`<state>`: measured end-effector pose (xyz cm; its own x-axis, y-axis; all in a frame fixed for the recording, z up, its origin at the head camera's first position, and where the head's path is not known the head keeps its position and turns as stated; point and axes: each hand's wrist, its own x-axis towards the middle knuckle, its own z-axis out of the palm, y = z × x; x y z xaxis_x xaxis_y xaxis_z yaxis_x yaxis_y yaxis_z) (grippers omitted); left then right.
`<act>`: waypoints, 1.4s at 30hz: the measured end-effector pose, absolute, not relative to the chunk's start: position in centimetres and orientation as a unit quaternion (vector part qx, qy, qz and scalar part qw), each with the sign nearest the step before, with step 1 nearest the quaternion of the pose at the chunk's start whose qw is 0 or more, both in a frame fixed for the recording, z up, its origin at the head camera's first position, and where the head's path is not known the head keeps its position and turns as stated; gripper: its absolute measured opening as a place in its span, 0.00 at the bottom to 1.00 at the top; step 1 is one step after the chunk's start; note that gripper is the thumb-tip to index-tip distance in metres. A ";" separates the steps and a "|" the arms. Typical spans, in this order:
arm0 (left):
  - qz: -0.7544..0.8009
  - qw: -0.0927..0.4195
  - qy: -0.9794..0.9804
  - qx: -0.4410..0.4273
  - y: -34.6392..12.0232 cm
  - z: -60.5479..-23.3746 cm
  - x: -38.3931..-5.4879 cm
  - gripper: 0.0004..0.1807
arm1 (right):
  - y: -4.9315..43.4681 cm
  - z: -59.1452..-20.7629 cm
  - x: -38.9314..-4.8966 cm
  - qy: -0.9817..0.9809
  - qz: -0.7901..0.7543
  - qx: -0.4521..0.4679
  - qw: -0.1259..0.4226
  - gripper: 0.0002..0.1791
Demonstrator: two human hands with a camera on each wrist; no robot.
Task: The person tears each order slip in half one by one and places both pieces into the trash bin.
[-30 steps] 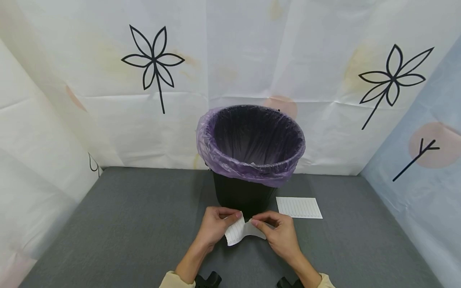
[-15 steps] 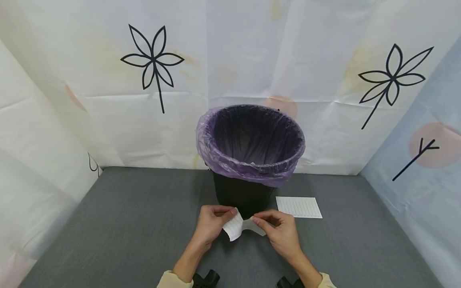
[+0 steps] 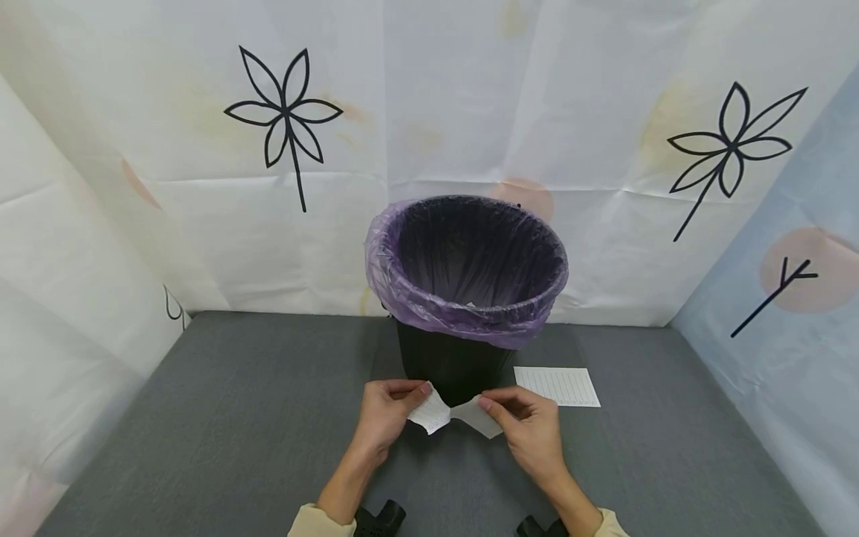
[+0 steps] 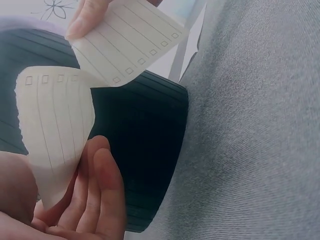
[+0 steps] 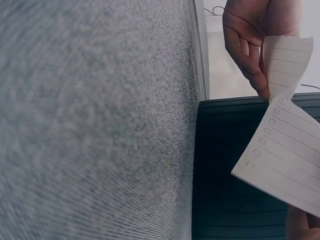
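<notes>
A lined slip of paper [image 3: 430, 412] with small checkbox squares along one edge is stretched between both hands, low in front of the bin. My left hand [image 3: 385, 415] pinches one part between thumb and fingers. The other part [image 4: 127, 45] is pinched by my right hand [image 3: 532, 426]. Between the two parts the paper narrows to a twisted neck at the checkbox edge. In the left wrist view, the left part [image 4: 56, 117] has a ragged torn side. Some fingers of the right hand are hidden behind the paper in the right wrist view.
A black bin [image 3: 450, 365] with a purple bag liner [image 3: 470, 319] folded over its rim stands just beyond the hands. Another lined paper sheet [image 3: 557, 386] lies right of it on the grey table [image 3: 268, 418]. Patterned cloth [image 3: 456, 97] hangs behind and at both sides.
The left hand has moved left and slightly away, the right hand slightly right. The paper's two parts stand farther apart, and the joint between them looks narrower.
</notes>
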<state>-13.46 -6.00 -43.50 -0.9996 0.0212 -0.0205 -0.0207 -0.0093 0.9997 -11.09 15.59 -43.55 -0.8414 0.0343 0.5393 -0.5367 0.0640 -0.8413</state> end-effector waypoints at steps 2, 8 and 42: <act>0.710 0.012 0.704 -0.006 -6.1 -43.4 -13.5 0.12 | 15.6 -43.5 -11.1 -0.698 0.659 0.175 0.219 0.08; 0.708 0.004 0.706 -0.022 -6.2 -43.4 -13.4 0.13 | 15.7 -43.4 -11.1 -0.695 0.661 0.172 0.225 0.08; 0.675 -0.060 0.732 -0.061 -7.9 -40.6 -13.0 0.10 | 16.5 -42.0 -11.1 -0.691 0.670 0.102 0.253 0.05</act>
